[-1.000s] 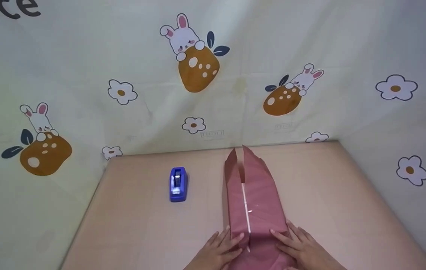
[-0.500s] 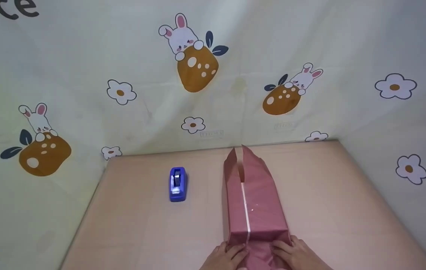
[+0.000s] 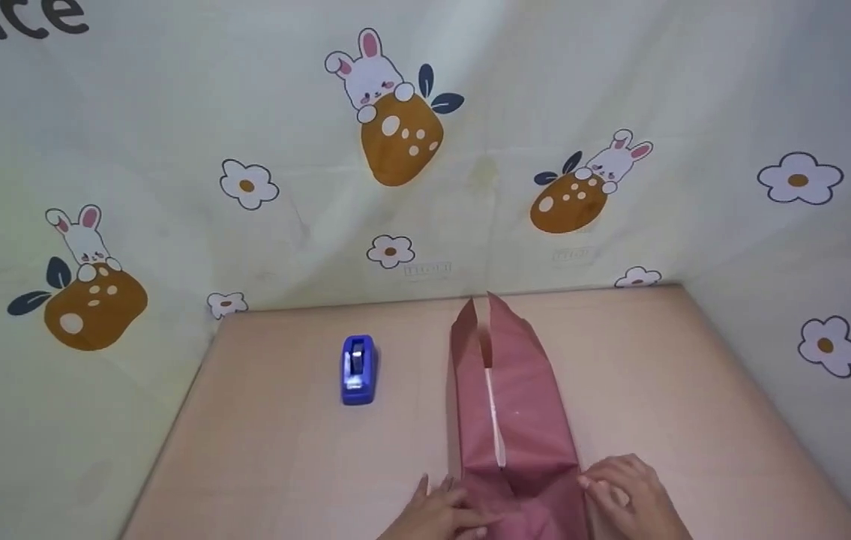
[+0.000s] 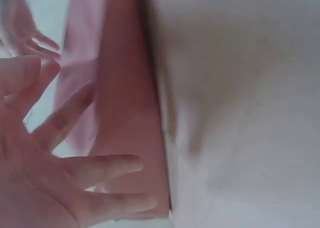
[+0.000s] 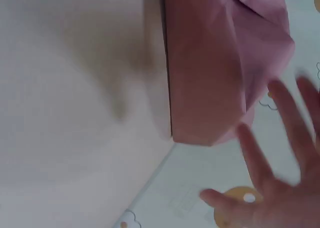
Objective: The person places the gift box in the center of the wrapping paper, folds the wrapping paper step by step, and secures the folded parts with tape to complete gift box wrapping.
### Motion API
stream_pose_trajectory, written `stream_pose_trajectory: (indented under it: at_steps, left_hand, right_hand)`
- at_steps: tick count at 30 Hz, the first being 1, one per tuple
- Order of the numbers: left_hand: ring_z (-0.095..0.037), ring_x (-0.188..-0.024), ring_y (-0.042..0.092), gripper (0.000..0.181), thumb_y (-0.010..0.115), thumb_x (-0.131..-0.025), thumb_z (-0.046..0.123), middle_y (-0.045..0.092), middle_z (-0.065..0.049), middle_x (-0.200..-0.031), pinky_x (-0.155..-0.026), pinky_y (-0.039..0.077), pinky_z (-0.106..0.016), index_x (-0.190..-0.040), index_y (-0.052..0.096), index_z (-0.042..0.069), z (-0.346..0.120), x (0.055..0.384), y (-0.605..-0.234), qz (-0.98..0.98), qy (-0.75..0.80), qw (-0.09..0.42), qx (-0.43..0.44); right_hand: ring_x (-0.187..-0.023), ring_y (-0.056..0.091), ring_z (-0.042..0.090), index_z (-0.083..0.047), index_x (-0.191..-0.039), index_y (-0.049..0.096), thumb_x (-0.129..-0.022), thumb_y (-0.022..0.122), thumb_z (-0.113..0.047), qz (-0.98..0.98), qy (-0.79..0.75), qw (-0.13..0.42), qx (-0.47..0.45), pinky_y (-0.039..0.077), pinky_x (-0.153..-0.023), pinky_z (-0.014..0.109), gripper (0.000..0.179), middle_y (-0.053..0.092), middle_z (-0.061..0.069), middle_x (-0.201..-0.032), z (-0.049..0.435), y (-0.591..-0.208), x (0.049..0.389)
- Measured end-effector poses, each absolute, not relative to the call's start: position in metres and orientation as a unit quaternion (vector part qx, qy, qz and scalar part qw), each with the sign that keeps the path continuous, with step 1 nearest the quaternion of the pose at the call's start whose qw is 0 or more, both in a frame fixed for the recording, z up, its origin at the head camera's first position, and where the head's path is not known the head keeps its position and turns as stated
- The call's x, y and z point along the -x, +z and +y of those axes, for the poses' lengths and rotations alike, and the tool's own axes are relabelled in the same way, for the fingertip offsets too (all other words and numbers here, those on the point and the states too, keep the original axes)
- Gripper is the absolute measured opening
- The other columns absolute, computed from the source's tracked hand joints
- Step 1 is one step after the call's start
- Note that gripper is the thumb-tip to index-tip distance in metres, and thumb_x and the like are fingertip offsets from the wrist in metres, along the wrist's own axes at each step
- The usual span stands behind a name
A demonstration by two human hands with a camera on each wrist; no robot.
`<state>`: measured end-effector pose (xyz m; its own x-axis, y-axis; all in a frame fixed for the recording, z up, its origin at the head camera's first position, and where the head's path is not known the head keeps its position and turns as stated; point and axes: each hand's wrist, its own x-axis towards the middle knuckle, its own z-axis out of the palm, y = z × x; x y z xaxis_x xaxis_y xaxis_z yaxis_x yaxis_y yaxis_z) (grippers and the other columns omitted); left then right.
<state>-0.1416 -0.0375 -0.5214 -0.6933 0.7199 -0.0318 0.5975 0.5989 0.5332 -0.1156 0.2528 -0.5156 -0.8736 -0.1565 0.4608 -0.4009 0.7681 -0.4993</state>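
A long parcel in dusty-pink wrapping paper [image 3: 526, 412] lies lengthwise before me, a pale strip running down its top seam. At its far end, the paper flaps stand up, apart from each other. The near end is creased and sunk inward. My left hand [image 3: 436, 514] rests its fingers on the left of this near end; in the left wrist view its fingers [image 4: 107, 168] are spread along the paper's side. My right hand [image 3: 631, 495] has its fingertips right at the paper's right edge. In the right wrist view, its blurred fingers [image 5: 257, 158] spread beside the folded end.
A blue tape dispenser [image 3: 358, 370] stands on the tan tabletop [image 3: 283, 450], left of the parcel. Behind and at both sides hangs a pale cloth [image 3: 305, 97] printed with rabbits, brown strawberries and flowers.
Both hands lay on the parcel's near end, with fingers bent on the paper half a second ago. My right hand has shifted outward to the right edge, and the near paper sags further inward.
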Motion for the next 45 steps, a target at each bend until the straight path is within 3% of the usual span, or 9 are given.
stream_pose_trajectory:
  at_steps: [3,7,11,15,21,28,33,38,45]
  left_hand:
    - [-0.011,-0.1,0.055,0.024,0.048,-0.095,0.036,0.055,0.01,-0.099,-0.09,0.045,-0.047,-0.109,0.067,0.029,-0.04,0.145,-0.517,0.896,0.293,0.013,-0.333]
    - [-0.007,-0.087,0.049,0.019,0.052,-0.095,0.028,0.053,0.008,-0.097,-0.073,0.045,-0.025,-0.107,0.066,0.022,-0.036,0.159,-0.52,0.901,0.342,-0.069,-0.258]
    - [-0.01,-0.088,0.047,0.027,0.053,-0.093,0.035,0.048,0.003,-0.1,-0.075,0.042,-0.024,-0.11,0.066,0.018,-0.026,0.175,-0.53,0.89,0.402,-0.05,-0.21]
    - [-0.009,-0.085,0.044,0.042,0.06,-0.087,0.042,0.044,-0.001,-0.1,-0.073,0.04,-0.022,-0.117,0.058,0.013,-0.015,0.18,-0.541,0.867,0.465,-0.012,-0.18]
    - [-0.014,-0.085,0.051,0.082,0.074,-0.076,0.038,0.05,-0.006,-0.096,-0.075,0.044,-0.026,-0.131,0.028,-0.001,-0.01,0.175,-0.553,0.831,0.534,0.022,-0.153]
    - [-0.027,-0.095,0.06,0.05,0.072,-0.079,0.031,0.061,-0.012,-0.099,-0.08,0.05,-0.042,-0.106,0.04,0.004,-0.009,0.169,-0.564,0.848,0.51,0.085,-0.116]
    - [-0.021,-0.072,0.063,0.034,0.069,-0.081,0.029,0.066,-0.011,-0.081,-0.063,0.053,-0.035,-0.093,0.06,-0.001,-0.01,0.169,-0.566,0.883,0.443,0.101,-0.119]
    - [-0.01,-0.049,0.047,0.035,0.064,-0.083,0.035,0.052,0.001,-0.055,-0.044,0.038,-0.026,-0.064,0.057,0.007,-0.008,0.164,-0.564,0.924,0.352,0.079,-0.132]
    - [-0.019,-0.051,0.053,0.03,0.067,-0.08,0.027,0.055,-0.005,-0.056,-0.046,0.042,-0.03,-0.06,0.056,0.006,0.001,0.158,-0.56,0.958,0.247,-0.016,-0.144]
  right_hand:
    - [-0.083,0.053,0.002,-0.023,-0.085,0.067,-0.071,0.077,-0.004,-0.916,0.295,0.251,-0.104,0.046,-0.073,0.032,0.025,0.059,-0.019,-0.087,0.252,-0.511,0.12]
    - [-0.098,0.054,0.015,-0.017,-0.104,0.066,-0.083,0.069,-0.017,-0.941,0.294,0.154,-0.066,0.048,-0.082,0.04,0.021,0.058,-0.004,-0.107,0.245,-0.511,0.13]
    - [-0.113,0.052,0.035,-0.016,-0.124,0.058,-0.091,0.058,-0.036,-0.935,0.348,0.059,-0.03,0.047,-0.087,0.052,0.038,0.047,0.017,-0.128,0.237,-0.519,0.145]
    - [-0.123,0.041,0.048,-0.01,-0.139,0.042,-0.087,0.061,-0.042,-0.915,0.4,0.026,-0.033,0.038,-0.095,0.062,0.064,0.033,0.028,-0.139,0.232,-0.531,0.155]
    - [-0.122,0.043,0.044,0.006,-0.141,0.023,-0.074,0.077,-0.033,-0.904,0.428,0.004,0.001,0.035,-0.101,0.057,0.095,0.042,0.029,-0.133,0.229,-0.547,0.151]
    - [-0.094,0.06,0.029,0.007,-0.108,0.047,-0.07,0.079,-0.025,-0.905,0.421,-0.033,0.06,0.05,-0.081,0.046,0.059,0.062,0.018,-0.101,0.234,-0.552,0.149]
    - [-0.081,0.062,0.023,0.011,-0.102,0.055,-0.071,0.077,-0.021,-0.908,0.402,-0.095,0.074,0.053,-0.071,0.041,0.049,0.065,0.015,-0.089,0.239,-0.553,0.149]
    - [-0.068,0.062,0.018,0.01,-0.097,0.063,-0.075,0.073,-0.02,-0.925,0.36,-0.099,0.063,0.054,-0.062,0.034,0.039,0.067,0.014,-0.078,0.239,-0.557,0.143]
    - [-0.053,0.054,0.016,0.0,-0.08,0.062,-0.073,0.075,-0.02,-0.974,0.222,-0.011,0.033,0.045,-0.047,0.034,0.025,0.063,0.01,-0.064,0.225,-0.552,0.133]
